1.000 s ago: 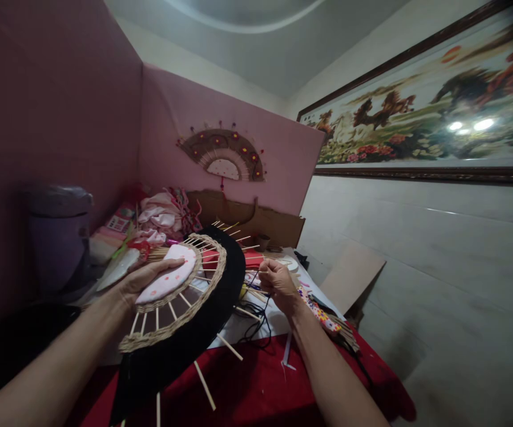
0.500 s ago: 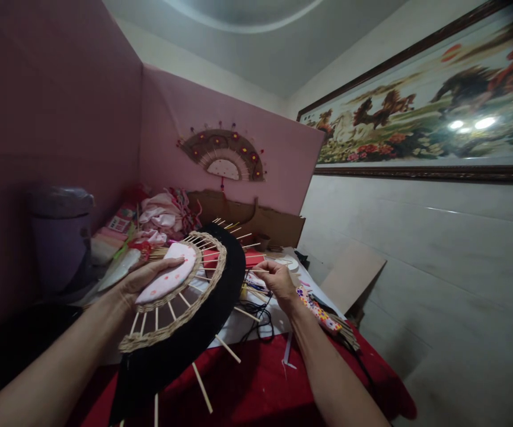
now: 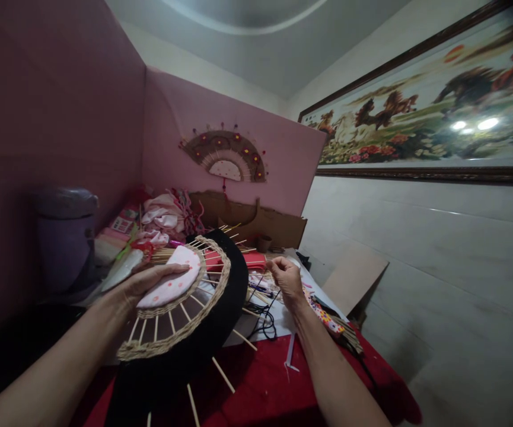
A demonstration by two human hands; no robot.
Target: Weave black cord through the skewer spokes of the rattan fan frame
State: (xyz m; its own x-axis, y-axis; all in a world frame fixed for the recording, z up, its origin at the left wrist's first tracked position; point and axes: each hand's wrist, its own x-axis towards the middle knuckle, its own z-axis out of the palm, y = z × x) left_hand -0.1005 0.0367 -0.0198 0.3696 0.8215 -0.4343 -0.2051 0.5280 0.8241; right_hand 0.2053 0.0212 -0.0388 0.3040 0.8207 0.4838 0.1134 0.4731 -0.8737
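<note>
My left hand [image 3: 149, 281] grips a half-round fan at its white padded centre [image 3: 174, 281], which has orange-red spots. Braided twine [image 3: 194, 335] rims the fan's ribs, and a wide black band [image 3: 233, 273] curves outside it. Thin wooden sticks [image 3: 223, 375] poke out past the band's edge. At the fan's right, my right hand [image 3: 285, 276] is closed, fingertips pinched at the tip of one stick. Black cord [image 3: 265, 317] lies tangled below that hand.
A finished fan [image 3: 227, 154] hangs on the pink panel. Pink cloth [image 3: 165, 213] and packets are heaped behind the left hand, near a lidded purple bin [image 3: 66, 243]. Red cloth [image 3: 267, 379] covers the table front. Patterned strips [image 3: 325, 311] lie beside the right wrist.
The fan has turned slightly, its lower sticks shifting right. My right hand has moved a little right, towards the stick's tip. The view has shifted slightly.
</note>
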